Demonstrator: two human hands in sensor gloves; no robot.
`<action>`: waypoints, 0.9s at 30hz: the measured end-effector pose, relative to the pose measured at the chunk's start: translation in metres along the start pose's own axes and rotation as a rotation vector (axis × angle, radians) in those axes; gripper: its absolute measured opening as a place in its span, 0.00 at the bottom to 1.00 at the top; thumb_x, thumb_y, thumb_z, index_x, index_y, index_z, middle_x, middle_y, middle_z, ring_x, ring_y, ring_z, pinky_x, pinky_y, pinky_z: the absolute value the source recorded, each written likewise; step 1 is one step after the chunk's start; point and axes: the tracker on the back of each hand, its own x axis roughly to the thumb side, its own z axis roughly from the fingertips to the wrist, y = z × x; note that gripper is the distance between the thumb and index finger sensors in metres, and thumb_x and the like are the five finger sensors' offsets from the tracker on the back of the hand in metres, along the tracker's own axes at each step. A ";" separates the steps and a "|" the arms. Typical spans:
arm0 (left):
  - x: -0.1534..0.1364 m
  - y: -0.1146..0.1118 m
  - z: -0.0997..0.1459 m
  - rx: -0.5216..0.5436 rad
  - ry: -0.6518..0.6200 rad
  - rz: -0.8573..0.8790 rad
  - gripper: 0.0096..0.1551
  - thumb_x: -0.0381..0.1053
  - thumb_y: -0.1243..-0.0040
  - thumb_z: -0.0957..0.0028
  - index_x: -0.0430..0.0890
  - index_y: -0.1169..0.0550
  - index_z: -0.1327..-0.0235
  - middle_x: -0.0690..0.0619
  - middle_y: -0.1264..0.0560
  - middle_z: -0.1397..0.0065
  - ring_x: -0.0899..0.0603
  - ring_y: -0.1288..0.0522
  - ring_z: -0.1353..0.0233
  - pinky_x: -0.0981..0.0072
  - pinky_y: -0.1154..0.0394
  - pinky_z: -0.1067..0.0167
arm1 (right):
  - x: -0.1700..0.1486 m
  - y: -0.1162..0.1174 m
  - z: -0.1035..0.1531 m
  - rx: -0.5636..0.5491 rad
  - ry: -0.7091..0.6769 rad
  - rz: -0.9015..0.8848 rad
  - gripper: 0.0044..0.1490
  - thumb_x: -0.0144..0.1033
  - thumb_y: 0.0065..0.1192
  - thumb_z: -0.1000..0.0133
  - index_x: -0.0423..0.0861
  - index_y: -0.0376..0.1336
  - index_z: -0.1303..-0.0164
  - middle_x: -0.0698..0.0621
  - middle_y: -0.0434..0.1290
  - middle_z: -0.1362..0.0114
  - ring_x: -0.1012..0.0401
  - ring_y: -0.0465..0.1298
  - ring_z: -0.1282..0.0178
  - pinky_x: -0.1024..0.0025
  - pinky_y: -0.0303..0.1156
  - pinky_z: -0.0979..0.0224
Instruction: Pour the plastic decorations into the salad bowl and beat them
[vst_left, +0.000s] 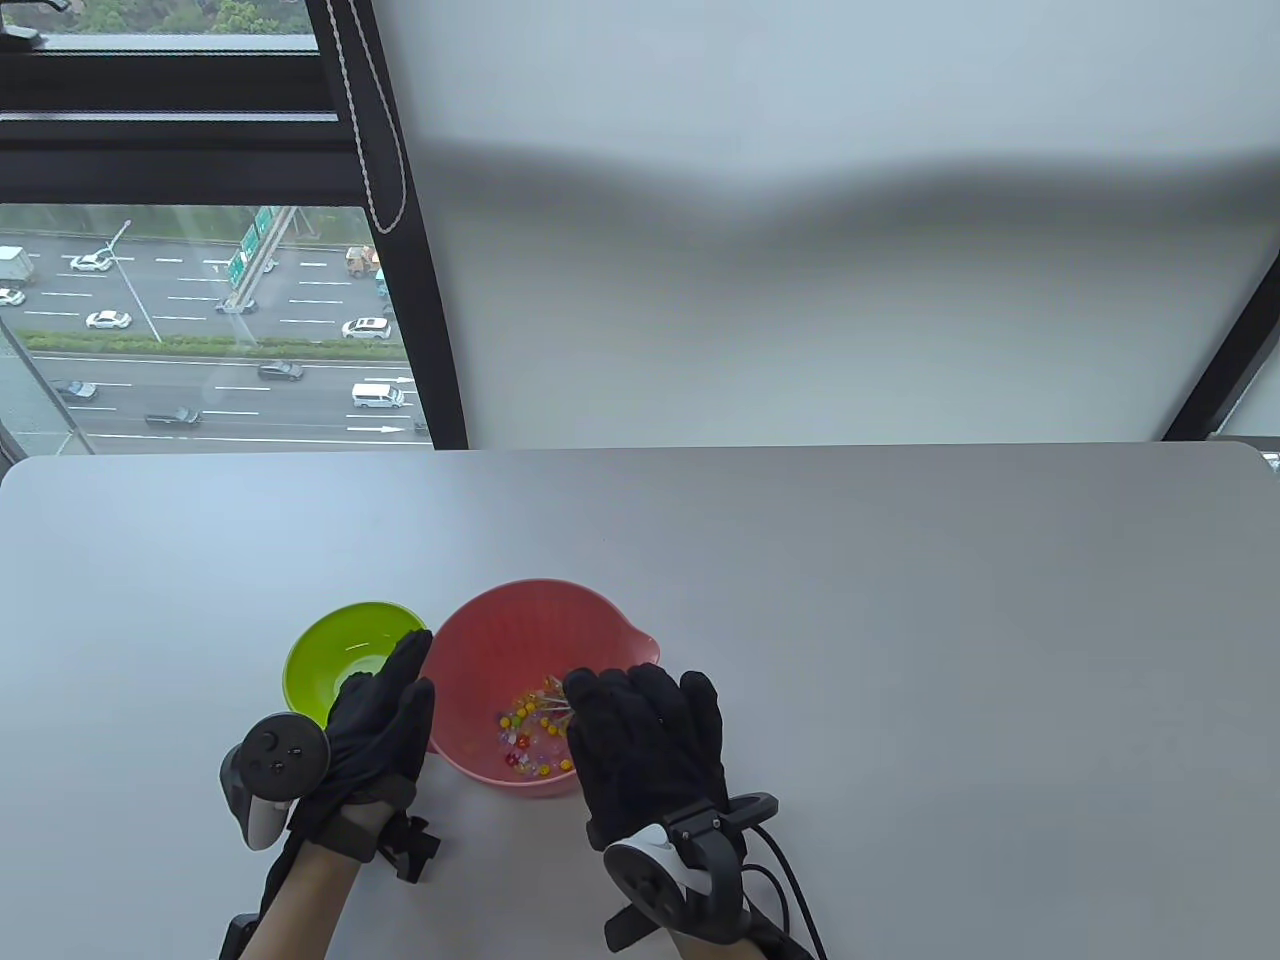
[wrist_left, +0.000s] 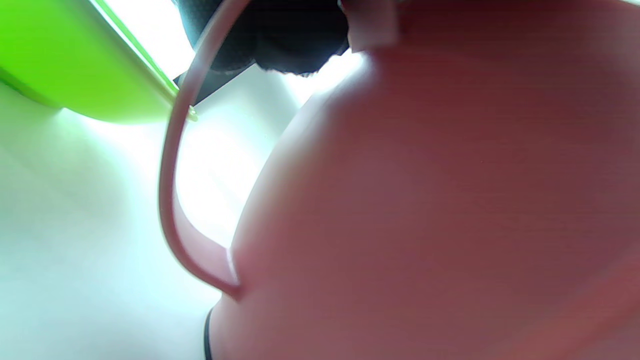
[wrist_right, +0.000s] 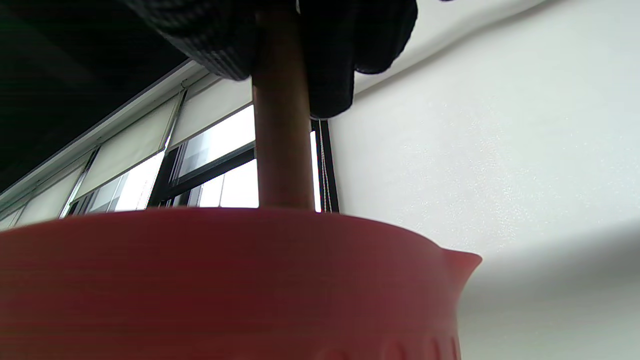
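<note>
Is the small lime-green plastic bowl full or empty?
Empty: the small lime-green plastic bowl shows only bare inside, while the colourful beads lie in the pink salad bowl.

A: Whisk (vst_left: 553, 700) mostly hidden under right hand (vst_left: 650, 745) in table view; only a few wires show. Beads (vst_left: 525, 735) too small to tell shapes.

B: Right wrist view: handle (wrist_right: 282, 150) drops behind bowl (wrist_right: 225, 280) rim, lower end hidden; bowl cut off at bottom and left edges.

A: Left wrist view blurred. Pink bowl wall fills it, cut by right and bottom edges. Green bowl (wrist_left: 75, 65) cut off top left. Left hand (wrist_left: 270, 35) only a dark patch at top edge, grip unclear.
</note>
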 end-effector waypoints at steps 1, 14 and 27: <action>0.000 0.000 0.000 0.000 0.000 0.000 0.40 0.71 0.60 0.38 0.52 0.38 0.17 0.48 0.26 0.43 0.35 0.33 0.34 0.34 0.55 0.24 | -0.001 -0.001 0.000 -0.002 0.006 -0.007 0.30 0.56 0.57 0.35 0.66 0.55 0.22 0.61 0.72 0.27 0.56 0.62 0.22 0.49 0.45 0.16; 0.000 0.000 0.000 0.001 0.001 0.001 0.40 0.71 0.60 0.38 0.52 0.38 0.17 0.48 0.26 0.43 0.35 0.33 0.34 0.34 0.55 0.24 | -0.006 0.000 -0.001 0.034 0.061 -0.062 0.30 0.55 0.48 0.33 0.62 0.53 0.19 0.60 0.73 0.31 0.55 0.63 0.24 0.48 0.45 0.16; 0.000 0.000 0.000 0.001 0.001 0.003 0.40 0.71 0.60 0.38 0.51 0.38 0.17 0.48 0.26 0.43 0.35 0.33 0.34 0.34 0.55 0.24 | 0.006 0.006 0.002 0.049 -0.015 0.012 0.32 0.59 0.63 0.38 0.62 0.59 0.24 0.63 0.75 0.31 0.58 0.67 0.25 0.48 0.48 0.16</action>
